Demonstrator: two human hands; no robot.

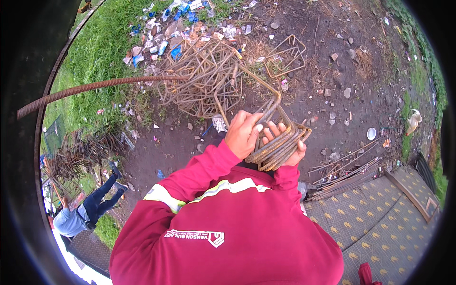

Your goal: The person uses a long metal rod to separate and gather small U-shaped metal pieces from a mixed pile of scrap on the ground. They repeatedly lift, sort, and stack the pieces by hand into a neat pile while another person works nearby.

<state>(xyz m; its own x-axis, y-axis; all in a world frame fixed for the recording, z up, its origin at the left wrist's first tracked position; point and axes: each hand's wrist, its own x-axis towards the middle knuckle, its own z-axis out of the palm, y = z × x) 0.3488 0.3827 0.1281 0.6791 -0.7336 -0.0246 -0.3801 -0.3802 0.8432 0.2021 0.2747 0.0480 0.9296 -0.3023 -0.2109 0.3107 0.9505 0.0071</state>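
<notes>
A stack of bent, rusty rebar stirrups (278, 151) rests in my right hand (295, 151), whose fingers curl round the bars in front of my chest. Closed beside it, my left hand (243, 134) grips a rebar stirrup (260, 81) that reaches up and away from the stack. Part of that stirrup is hidden behind my fingers. Beyond my hands, a tangled heap of similar stirrups (202, 88) lies on the ground. One loose stirrup (288, 72) lies to the right of the heap.
A long ribbed rebar rod (109, 83) runs from the left to the heap. Litter (164, 47) lies behind it. Thin rods (346, 178) and a patterned sheet (370, 218) are at right. Another person (76, 218) works at left near more bent bars (88, 154).
</notes>
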